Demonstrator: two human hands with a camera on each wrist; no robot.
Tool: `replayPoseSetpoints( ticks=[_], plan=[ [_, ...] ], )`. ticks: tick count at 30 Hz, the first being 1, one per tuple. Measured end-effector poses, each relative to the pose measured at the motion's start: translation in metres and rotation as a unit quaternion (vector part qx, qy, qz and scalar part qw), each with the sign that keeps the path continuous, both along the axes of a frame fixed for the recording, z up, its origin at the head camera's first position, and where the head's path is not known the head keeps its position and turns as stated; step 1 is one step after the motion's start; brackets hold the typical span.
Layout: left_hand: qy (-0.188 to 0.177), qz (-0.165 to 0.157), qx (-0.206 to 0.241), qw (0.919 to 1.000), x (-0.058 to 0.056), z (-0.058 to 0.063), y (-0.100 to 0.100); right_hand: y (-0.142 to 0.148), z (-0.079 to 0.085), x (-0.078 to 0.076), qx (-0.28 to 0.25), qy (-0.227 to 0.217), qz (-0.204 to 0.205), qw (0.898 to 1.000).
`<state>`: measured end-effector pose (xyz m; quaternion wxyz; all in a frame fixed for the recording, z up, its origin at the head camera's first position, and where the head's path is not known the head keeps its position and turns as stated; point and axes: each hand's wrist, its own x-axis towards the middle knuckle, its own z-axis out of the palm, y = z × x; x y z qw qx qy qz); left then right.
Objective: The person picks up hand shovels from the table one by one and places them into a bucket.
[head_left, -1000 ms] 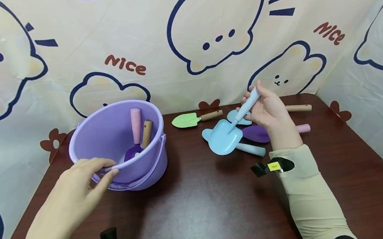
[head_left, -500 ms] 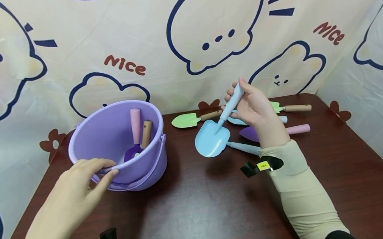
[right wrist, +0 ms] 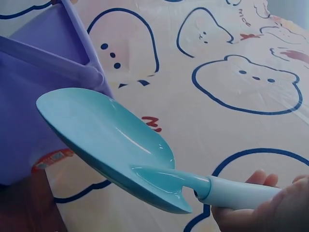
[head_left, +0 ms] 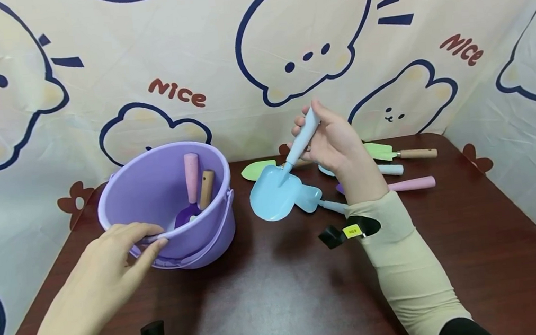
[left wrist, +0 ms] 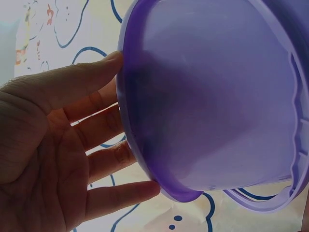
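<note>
A light purple bucket stands at the left of the table. My left hand pinches its near rim between thumb and fingers, as the left wrist view also shows. Inside the bucket lean a pink-handled purple trowel and a wooden handle; their lower ends are partly hidden. My right hand grips a light blue garden shovel by its handle, scoop tilted down and to the left. In the right wrist view the scoop overlaps the bucket's side.
Behind and under the held shovel lie a smaller blue shovel and a green trowel. Right of my forearm are a green tool with a wooden handle, a pale blue handle and a pink handle. A patterned cloth backs the table.
My right hand has carried the blue shovel left and slightly up, toward the bucket, uncovering tools at the right. The left hand keeps its hold on the rim.
</note>
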<state>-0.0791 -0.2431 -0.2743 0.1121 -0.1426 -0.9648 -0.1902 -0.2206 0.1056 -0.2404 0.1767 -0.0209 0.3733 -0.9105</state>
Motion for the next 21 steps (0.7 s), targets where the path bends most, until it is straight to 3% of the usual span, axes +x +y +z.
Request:
replayPoseSetpoints(
  ticks=[21],
  plan=[
    [-0.002, 0.003, 0.001, 1.0000, -0.001, 0.000, 0.000, -0.039, 0.028, -0.003, 0.032, 0.046, 0.023, 0.998]
  ],
)
